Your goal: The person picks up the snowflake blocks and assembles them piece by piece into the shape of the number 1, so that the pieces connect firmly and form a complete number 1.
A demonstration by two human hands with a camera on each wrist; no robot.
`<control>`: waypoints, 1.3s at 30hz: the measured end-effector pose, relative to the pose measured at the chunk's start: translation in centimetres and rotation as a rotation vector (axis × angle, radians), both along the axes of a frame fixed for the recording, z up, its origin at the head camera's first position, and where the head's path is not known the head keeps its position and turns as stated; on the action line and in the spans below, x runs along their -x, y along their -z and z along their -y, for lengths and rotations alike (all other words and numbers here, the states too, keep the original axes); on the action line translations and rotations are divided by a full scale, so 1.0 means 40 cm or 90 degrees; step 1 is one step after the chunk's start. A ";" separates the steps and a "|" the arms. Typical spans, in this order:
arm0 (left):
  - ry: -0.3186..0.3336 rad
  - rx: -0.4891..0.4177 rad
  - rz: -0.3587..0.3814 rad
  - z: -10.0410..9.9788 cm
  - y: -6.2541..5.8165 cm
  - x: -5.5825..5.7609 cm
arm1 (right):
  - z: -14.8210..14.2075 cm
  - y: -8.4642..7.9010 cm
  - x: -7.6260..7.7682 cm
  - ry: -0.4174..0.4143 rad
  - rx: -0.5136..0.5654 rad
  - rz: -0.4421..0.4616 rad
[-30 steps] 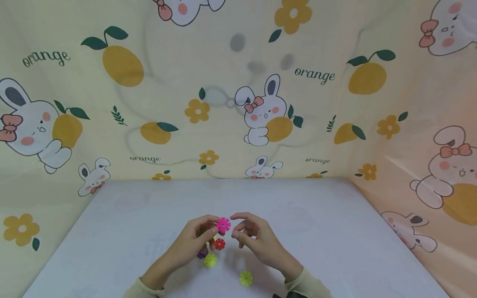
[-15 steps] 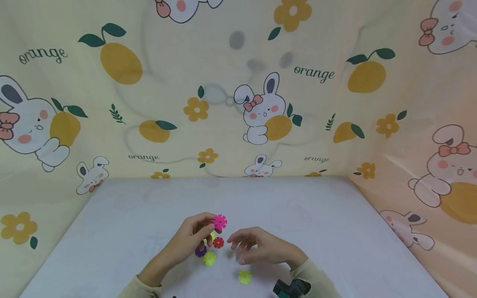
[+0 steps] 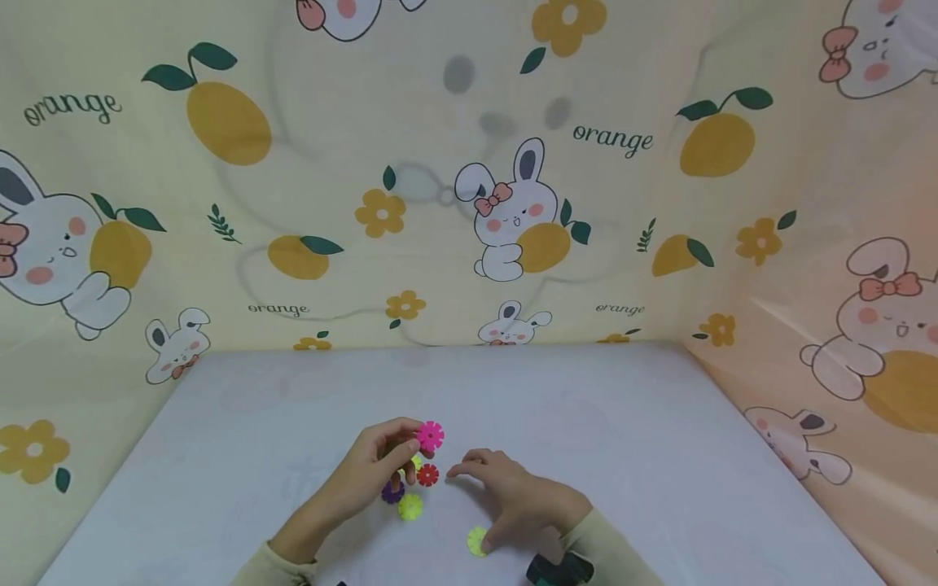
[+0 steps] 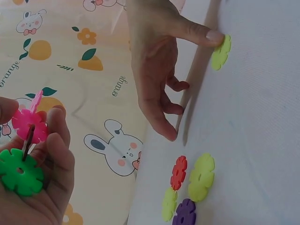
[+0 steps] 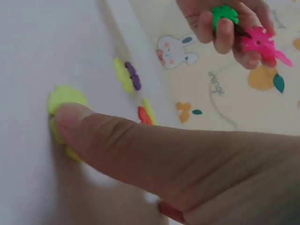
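Observation:
My left hand (image 3: 366,462) is raised and grips a joined cluster of notched plastic snowflake discs. In the left wrist view the cluster shows a green disc (image 4: 22,172), a dark brown disc (image 4: 29,141) seen edge-on, and a pink disc (image 4: 29,125) with another pink piece (image 4: 36,100) standing out of it. My right hand (image 3: 523,496) is low over the table, its fingers extended and spread. Its thumb presses on a lone yellow-green disc (image 5: 65,96) lying near the front; the other fingers touch no disc.
Under and beside the left hand lie a red disc (image 3: 428,475), a purple disc (image 3: 393,493), a yellow-green disc (image 3: 410,508) and a partly hidden yellow one (image 4: 169,205). The white tabletop (image 3: 586,407) meets a printed cloth backdrop (image 3: 440,268).
My right hand has left the pink disc's side, moved down toward the front, and its thumb has come onto the lone yellow-green disc. The left hand still holds the cluster, nearly in place.

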State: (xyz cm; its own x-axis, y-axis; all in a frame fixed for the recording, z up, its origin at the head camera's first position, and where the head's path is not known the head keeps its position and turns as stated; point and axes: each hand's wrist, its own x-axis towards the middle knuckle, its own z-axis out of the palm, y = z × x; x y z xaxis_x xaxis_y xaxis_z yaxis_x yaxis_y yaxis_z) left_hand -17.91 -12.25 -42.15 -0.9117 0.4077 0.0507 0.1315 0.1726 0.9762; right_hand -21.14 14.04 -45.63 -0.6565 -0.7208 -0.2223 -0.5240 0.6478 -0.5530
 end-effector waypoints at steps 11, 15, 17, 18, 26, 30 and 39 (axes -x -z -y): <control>-0.002 -0.004 -0.001 0.000 -0.005 -0.003 | 0.000 0.028 0.017 0.024 0.095 0.046; -0.003 0.000 0.002 -0.001 -0.007 -0.005 | -0.010 0.038 0.027 0.027 0.121 0.078; -0.001 -0.001 0.005 -0.001 -0.006 -0.004 | -0.012 0.038 0.030 0.026 0.121 0.087; 0.002 -0.002 0.006 -0.001 -0.005 -0.003 | -0.012 0.037 0.031 0.025 0.121 0.091; 0.019 0.005 0.031 0.000 -0.001 -0.001 | -0.004 0.041 0.035 0.051 0.120 0.056; 0.021 0.010 0.040 -0.001 -0.001 0.000 | 0.003 0.045 0.036 0.109 0.126 0.028; 0.005 0.038 0.032 -0.007 0.003 0.001 | 0.000 0.043 0.038 0.172 0.142 0.045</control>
State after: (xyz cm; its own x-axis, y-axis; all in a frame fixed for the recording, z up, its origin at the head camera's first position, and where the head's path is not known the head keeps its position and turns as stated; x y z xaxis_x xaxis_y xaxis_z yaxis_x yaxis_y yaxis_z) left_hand -17.96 -11.96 -42.26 -0.9093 0.4156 -0.0199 0.0836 0.2295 0.9697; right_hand -22.64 14.04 -47.35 -0.8192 -0.5585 -0.1302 -0.3055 0.6172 -0.7251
